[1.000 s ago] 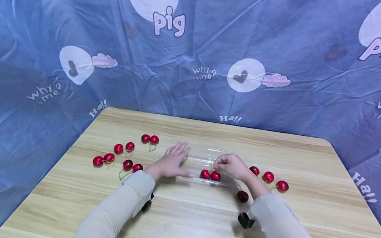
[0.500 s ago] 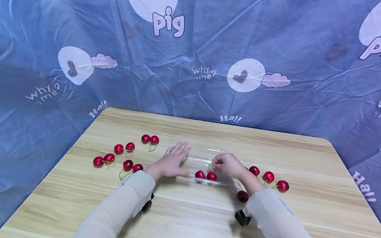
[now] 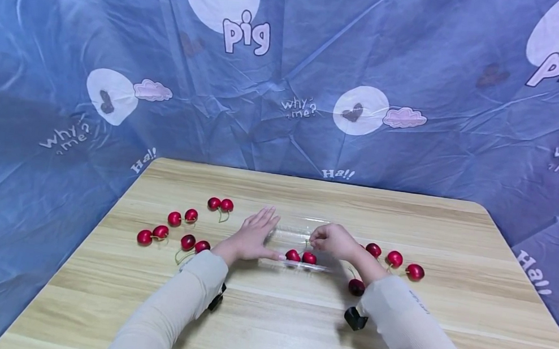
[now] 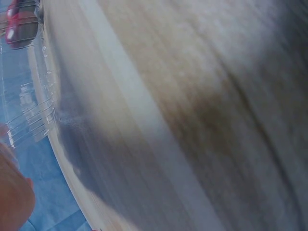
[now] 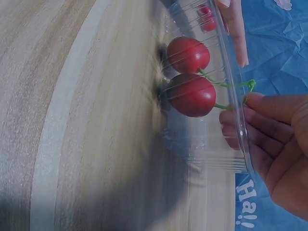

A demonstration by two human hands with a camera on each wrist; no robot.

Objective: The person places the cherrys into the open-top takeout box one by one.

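Observation:
My right hand (image 3: pixel 336 243) pinches the green stem (image 5: pixel 250 86) of a pair of red cherries (image 5: pixel 192 95) between thumb and fingers. The two cherries hang low inside a clear plastic box (image 5: pixel 231 62), by its near wall. Across the left end of that box lies my left hand (image 3: pixel 249 238), its fingers straight and spread toward the far rim and its thumb along the near rim. Only part of the left hand shows in the left wrist view, at the lower left edge beside the box (image 4: pixel 31 120).
Several cherry pairs (image 3: pixel 144 237) lie on the wooden table (image 3: pixel 263 332) to the left. More cherries (image 3: pixel 414 272) lie at the right, with a dark one (image 3: pixel 356 287) near my right wrist. A blue printed cloth (image 3: pixel 283 135) hangs behind the table.
My right hand has shifted slightly left with the cherry pair, which has moved left along the near wall inside the box. My left hand has stayed in place.

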